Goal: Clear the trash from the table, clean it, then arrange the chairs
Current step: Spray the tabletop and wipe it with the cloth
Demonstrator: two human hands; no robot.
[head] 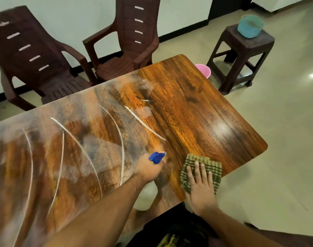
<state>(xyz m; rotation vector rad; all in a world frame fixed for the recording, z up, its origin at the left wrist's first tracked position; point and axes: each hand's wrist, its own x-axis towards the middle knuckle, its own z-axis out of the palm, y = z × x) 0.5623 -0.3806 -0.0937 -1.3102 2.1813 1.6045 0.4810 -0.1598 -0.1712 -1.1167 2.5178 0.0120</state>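
Wooden table (196,107) filled the view; its left half was smeared with white foam streaks (75,139), its right half glossy and unsmeared, so we judged the cleaning step was midway, wiping left to do. Two brown chairs (36,68) stood along the far edge, angled and pulled back from it, not yet arranged, we judged. Stool (241,56) stood on the floor beyond the far right corner, teal tub (250,26) on top of it, pink bucket (203,70) on the floor just behind that corner, likely parked off the table to free the top. Left hand (148,170) was curled round the neck of a spray bottle (156,156) over the near edge, blue nozzle aimed across the top toward the unsmeared half, we guessed to wet it next. Right hand (200,182) lay flat, fingers spread, pressing a green checked cloth (211,166) onto the top at the near edge toward the near right corner, ready to wipe once sprayed
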